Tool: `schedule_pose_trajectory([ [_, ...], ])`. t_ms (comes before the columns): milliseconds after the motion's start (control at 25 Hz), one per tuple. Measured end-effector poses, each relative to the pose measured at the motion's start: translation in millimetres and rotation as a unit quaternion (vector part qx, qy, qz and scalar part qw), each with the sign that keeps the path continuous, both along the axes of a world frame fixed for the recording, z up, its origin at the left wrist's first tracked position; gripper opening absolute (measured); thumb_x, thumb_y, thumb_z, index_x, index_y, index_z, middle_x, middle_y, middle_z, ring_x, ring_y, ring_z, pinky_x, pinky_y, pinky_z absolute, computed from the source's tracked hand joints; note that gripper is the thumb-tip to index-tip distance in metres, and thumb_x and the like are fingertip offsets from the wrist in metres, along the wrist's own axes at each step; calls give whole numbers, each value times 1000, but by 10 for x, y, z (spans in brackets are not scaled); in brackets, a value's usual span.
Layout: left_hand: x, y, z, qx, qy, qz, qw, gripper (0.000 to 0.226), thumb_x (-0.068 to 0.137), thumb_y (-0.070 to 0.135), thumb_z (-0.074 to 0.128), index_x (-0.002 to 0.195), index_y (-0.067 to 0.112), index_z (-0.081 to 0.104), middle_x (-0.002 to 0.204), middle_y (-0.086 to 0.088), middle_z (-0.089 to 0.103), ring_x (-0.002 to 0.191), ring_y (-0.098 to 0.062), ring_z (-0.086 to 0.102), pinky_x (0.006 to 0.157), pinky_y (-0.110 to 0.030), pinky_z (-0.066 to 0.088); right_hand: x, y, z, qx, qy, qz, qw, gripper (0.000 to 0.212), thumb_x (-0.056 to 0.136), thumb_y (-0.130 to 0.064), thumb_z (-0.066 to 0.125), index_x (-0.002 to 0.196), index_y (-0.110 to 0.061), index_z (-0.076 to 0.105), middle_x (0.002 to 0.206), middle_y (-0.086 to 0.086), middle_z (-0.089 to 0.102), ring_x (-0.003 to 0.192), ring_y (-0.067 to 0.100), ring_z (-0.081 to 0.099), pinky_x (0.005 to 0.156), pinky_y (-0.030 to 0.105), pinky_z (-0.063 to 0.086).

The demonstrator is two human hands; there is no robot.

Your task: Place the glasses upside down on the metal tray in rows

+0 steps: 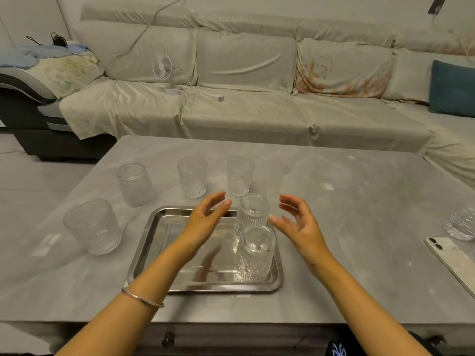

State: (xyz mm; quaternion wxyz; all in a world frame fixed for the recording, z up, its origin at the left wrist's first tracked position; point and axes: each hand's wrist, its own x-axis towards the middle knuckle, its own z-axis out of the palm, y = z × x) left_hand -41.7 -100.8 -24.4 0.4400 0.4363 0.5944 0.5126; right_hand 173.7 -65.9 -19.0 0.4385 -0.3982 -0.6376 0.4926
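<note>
A shiny metal tray point(154, 242) lies on the grey table. Two ribbed clear glasses stand upside down along its right side, one at the back point(252, 214) and one at the front point(255, 255). My left hand point(208, 217) hovers open over the tray, just left of the back glass. My right hand point(295, 222) is open just right of that glass, off the tray. Neither hand touches it. Several more glasses stand on the table: front left point(93, 226), back left point(134, 184), and two behind the tray point(192, 176) point(240, 174).
A white phone point(449, 260) lies at the table's right edge, with a ribbed glass dish point(461, 223) behind it. Behind the table runs a covered sofa point(257, 109) with a small white fan point(164, 70) on it.
</note>
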Motion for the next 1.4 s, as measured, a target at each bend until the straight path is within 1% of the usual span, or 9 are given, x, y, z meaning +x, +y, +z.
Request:
schedule_pose_trajectory([
  [160,-311,400,176,53,42,49,997,33,88,35,59,120,26,56,123,-3,61,113,-21,58,98,-41,48,-150,416,211,1,-23,16,1000,56,64,-47,72,116,-39,52,123,-22,53,113,-10,50,93,19,43],
  [520,-358,1308,26,-2,89,-21,996,69,80,42,66,139,24,35,148,1,38,127,-19,43,91,-29,39,-591,1498,149,-154,-48,47,986,57,84,-40,62,135,-20,44,141,-2,47,126,15,46,107,38,40],
  [720,-299,1618,-138,-2,77,-38,996,81,75,34,75,141,23,29,150,-3,34,130,-24,42,94,-31,40,-604,1674,-55,-231,-39,91,968,28,93,-44,46,116,-35,58,132,-10,56,120,15,53,104,39,42],
  [840,-260,1721,-214,1,101,-43,994,89,71,32,78,142,21,26,149,-3,35,130,-24,40,100,-35,39,-591,1702,-143,-233,-17,90,968,28,96,-45,36,114,-41,57,131,-11,54,123,17,51,107,41,39],
  [960,-206,1742,-227,12,100,-14,995,85,68,32,81,136,21,32,143,-2,40,121,-20,43,99,-34,40,-590,1660,-150,-230,-33,97,968,37,94,-49,37,128,-40,49,134,-9,49,123,20,50,107,42,39],
  [1120,-154,1608,-129,40,63,20,997,78,65,36,82,128,27,38,131,5,44,111,-15,45,86,-25,44,-607,1535,-3,-176,-40,91,979,26,94,-48,37,116,-50,51,131,-16,49,122,14,49,109,38,36],
  [1200,-176,1489,37,63,5,38,997,78,60,44,81,125,28,41,128,10,46,107,-14,52,81,-22,48,-585,1492,131,-147,-10,70,987,28,94,-46,40,119,-45,52,139,-12,48,127,11,45,112,37,31],
  [1320,-210,1245,368,108,-120,45,986,88,47,54,79,124,23,50,129,4,54,105,-12,61,80,-31,57,-577,1376,357,-180,85,111,974,61,80,-55,54,136,-32,43,145,-5,44,131,16,45,113,39,31],
  [1400,-204,1062,579,133,-169,26,976,87,46,54,80,122,21,53,127,-2,58,107,-16,63,77,-32,58,-629,1227,536,-207,134,155,957,67,75,-56,60,134,-29,46,137,1,55,123,22,55,105,40,42],
])
